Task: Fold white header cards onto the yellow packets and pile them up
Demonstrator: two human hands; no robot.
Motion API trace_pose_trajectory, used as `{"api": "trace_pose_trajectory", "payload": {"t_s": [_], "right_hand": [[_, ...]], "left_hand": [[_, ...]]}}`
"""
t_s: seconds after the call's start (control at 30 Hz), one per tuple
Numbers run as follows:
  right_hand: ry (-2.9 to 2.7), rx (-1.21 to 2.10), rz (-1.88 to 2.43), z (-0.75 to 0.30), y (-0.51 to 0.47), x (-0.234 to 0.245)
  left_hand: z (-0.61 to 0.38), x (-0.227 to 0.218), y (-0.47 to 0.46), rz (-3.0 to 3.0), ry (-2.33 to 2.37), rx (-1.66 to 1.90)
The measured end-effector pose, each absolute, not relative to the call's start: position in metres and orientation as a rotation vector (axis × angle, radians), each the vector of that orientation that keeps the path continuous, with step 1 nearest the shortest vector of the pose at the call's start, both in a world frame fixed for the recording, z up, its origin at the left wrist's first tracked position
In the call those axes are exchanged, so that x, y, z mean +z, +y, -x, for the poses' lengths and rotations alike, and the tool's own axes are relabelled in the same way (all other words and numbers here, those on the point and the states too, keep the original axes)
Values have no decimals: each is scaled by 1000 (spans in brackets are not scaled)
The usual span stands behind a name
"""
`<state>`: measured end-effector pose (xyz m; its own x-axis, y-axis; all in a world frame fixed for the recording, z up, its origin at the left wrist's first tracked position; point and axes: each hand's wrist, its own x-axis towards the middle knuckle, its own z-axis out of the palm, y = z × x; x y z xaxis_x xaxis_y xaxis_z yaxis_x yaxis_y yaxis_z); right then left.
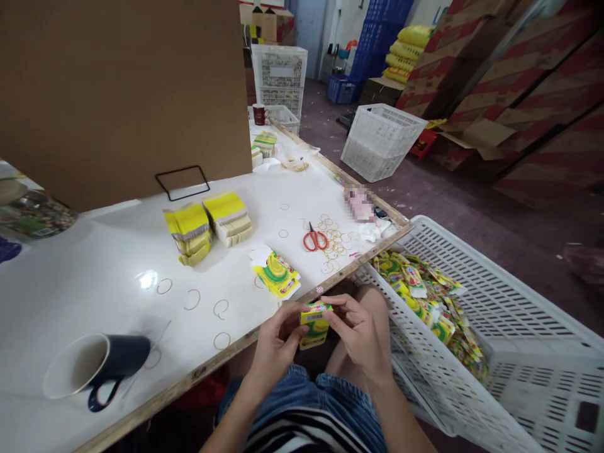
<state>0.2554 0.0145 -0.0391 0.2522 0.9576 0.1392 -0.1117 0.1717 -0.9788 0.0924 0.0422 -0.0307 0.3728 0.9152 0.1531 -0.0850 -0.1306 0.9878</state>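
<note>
A small yellow and green carton (pixel 314 330) is held upright over my lap, just off the table's front edge. My left hand (pixel 282 336) grips its left side between thumb and fingers. My right hand (pixel 355 325) pinches the carton's top right edge. On the table beyond lie flattened cartons (pixel 277 274) of the same print, partly unfolded. Two bundles of yellow-topped packets (pixel 228 217) stand further back. Red-handled scissors (pixel 315 239) rest near scattered rubber bands (pixel 336 238).
At my right, a white plastic basket (pixel 533 327) holds many printed cartons (pixel 425 296). A dark mug (pixel 101 362) lies at the table's left front. A large cardboard sheet (pixel 127 94) stands at the back left. Another white basket (pixel 381 141) is on the floor.
</note>
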Motion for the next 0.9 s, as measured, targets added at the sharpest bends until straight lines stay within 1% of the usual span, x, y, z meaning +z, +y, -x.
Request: {"api": "trace_pose_trajectory", "payload": {"t_s": [0.17, 0.33, 0.5, 0.73, 0.8, 0.9], "right_hand": [[-1091, 780, 1135, -248, 12, -41], [-1238, 489, 1226, -236, 8, -41], [-1237, 463, 1207, -232, 4, -36], [-1239, 391, 1184, -247, 0, -27], [-1172, 172, 1236, -265, 2, -22], [-936, -277, 1369, -295, 12, -15]], "left_hand": [[-96, -32, 39, -1473, 833, 1120], [-104, -36, 31, -1694, 954, 1341], [-106, -32, 27, -1810, 849, 1415], [-106, -26, 30, -1791, 779, 1352], [-103, -31, 42, -1840, 861, 1339], [-94, -44, 67, -1956, 1163, 1258]]}}
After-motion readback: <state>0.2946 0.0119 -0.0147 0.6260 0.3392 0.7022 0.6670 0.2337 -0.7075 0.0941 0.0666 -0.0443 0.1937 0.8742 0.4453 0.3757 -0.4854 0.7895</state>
